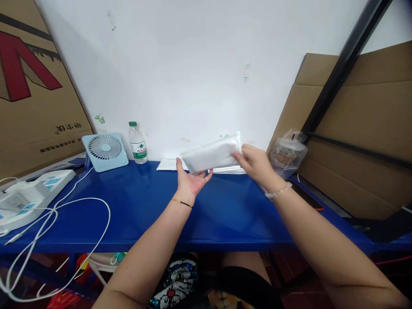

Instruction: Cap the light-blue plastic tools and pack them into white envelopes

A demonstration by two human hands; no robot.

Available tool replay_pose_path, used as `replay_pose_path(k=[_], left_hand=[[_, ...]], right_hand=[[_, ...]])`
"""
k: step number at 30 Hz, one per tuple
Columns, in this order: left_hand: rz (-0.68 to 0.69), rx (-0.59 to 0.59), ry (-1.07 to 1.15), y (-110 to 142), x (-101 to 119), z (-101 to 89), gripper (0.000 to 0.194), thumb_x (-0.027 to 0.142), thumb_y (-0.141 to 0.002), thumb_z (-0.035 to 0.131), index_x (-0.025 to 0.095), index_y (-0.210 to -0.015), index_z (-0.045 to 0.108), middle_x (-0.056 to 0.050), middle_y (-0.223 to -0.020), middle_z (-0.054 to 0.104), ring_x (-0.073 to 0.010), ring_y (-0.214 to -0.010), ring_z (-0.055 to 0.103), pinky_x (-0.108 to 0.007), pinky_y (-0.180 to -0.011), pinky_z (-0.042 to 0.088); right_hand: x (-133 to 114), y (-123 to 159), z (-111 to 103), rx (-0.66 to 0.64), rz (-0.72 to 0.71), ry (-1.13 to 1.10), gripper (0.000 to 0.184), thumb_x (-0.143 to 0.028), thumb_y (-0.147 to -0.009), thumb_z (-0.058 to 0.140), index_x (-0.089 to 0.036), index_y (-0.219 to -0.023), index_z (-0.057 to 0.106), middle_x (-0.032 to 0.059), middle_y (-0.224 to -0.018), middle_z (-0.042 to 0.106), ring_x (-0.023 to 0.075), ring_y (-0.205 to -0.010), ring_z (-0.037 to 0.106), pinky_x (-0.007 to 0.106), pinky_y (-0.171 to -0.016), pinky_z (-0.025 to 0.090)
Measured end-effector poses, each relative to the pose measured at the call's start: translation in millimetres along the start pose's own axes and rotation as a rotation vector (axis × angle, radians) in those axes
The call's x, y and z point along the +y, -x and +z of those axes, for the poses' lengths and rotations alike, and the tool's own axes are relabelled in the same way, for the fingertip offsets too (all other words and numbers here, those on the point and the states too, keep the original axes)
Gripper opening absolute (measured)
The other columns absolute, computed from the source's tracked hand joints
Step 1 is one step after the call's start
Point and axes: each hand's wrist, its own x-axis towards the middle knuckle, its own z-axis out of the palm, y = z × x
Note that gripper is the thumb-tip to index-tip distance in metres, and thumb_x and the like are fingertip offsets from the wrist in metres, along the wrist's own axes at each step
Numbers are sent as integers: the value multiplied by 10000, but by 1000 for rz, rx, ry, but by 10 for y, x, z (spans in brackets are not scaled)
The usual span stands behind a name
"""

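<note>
A flat white packet (210,153), in a clear or frosted plastic sleeve, is held tilted above the blue table, its right end higher. My left hand (190,182) supports its lower left end, palm up, with the thumb at the left edge and the fingers underneath. At the upper right end, my right hand (255,162) pinches the packet between thumb and fingers. What lies inside the sleeve is blurred. Behind it on the table lie a stack of white sheets or packets (227,170) and another flat white packet (170,165).
At the left stand a light blue fan (107,151), a water bottle (137,146) and a white power strip (53,184) with looped cables. On the right, a bagged cup (287,152) stands near a phone (307,195). Cardboard (363,128) flanks the blue table (144,219).
</note>
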Motion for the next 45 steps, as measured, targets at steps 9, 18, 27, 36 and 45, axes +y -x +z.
replay_pose_path(k=[9,18,27,36,45], left_hand=[[408,33,-689,-550,766,-236,618,-4,-643,632,322,-1143,475,-10,-979,602,-153,-787,633,-356,-705,558],[760,465,-1818,-1178,1769,-813,290,272,-698,632,185,-975,631,-45,-821,568,-247,-867,571,-375,-805,465],[969,629,-1909,-1092,1473,-703,397,338,-764,560,214,-1140,549,-147,-1388,326,-367,-1290,262,-539,-1002,269],[-231,-36,-586,-521,-80,-159,779,720,-658,564,166,-1185,414,-189,-1122,521,-317,-980,591,-508,-767,505],[95,-41,-38,-505,-143,88,350,503,-729,562,163,-802,528,-18,-676,533,-158,-605,580,-363,-683,523]], right_hand=[[509,-302,984,-17,704,-619,269,-404,-811,574,-196,-699,447,-25,-552,472,137,-438,552,240,-360,403],[774,-494,1507,-103,563,-479,382,-255,-680,676,-168,-1042,593,118,-1119,593,240,-1029,562,398,-915,447],[1795,-92,761,-98,1010,277,485,-513,-679,626,-153,-1002,667,184,-1092,599,374,-1089,496,462,-851,391],[1020,-33,730,199,283,-399,138,-303,-811,555,-208,-906,526,23,-857,631,164,-776,590,280,-714,462],[210,625,816,125,-129,-436,267,-19,-753,497,-233,-864,612,45,-925,646,195,-918,587,358,-817,467]])
